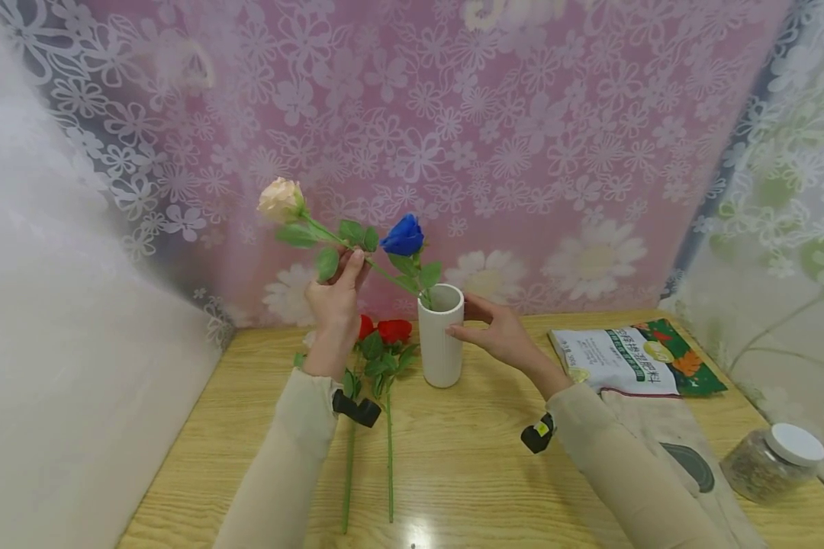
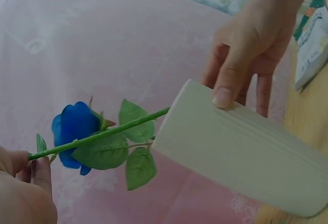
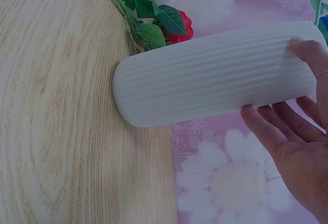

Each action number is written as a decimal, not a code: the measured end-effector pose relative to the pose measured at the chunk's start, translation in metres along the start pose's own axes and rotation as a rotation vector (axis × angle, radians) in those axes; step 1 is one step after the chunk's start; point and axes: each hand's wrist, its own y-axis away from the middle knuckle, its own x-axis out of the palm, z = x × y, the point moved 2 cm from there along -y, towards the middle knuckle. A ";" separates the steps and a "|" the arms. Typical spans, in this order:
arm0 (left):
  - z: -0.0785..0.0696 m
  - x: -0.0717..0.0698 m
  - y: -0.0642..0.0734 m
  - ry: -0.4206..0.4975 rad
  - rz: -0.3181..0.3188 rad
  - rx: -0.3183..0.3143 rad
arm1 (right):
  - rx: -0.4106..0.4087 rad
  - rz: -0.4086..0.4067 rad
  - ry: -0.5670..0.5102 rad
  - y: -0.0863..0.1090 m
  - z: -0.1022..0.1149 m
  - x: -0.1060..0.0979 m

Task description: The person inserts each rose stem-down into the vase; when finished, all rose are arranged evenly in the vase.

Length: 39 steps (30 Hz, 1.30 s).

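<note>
My left hand (image 1: 338, 301) pinches the green stem of a cream rose (image 1: 281, 200) between thumb and fingers. The stem slants down to the right, its lower end inside the mouth of a white ribbed vase (image 1: 442, 347). A blue rose (image 1: 403, 235) stands in the vase, leaning left over the rim, with its leaves (image 2: 140, 168) just outside the mouth. My right hand (image 1: 497, 333) holds the vase's right side near the top, thumb in front and fingers behind, as the right wrist view also shows. The vase stands upright on the table.
Red roses (image 1: 394, 331) lie on the wooden table (image 1: 467, 473) left of the vase, stems toward the front. On the right are a printed bag (image 1: 632, 358), a folded beige cloth (image 1: 659, 427) and a lidded jar (image 1: 769, 465). A floral curtain (image 1: 412, 137) hangs behind.
</note>
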 end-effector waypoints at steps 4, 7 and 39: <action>0.010 0.005 0.005 -0.052 0.040 -0.001 | -0.001 0.001 -0.001 0.000 0.000 0.000; 0.018 0.010 0.008 -0.079 0.078 0.028 | 0.005 0.000 0.000 0.000 -0.001 0.001; 0.063 0.004 0.015 -0.766 0.373 0.330 | -0.033 -0.007 0.000 -0.001 -0.001 0.001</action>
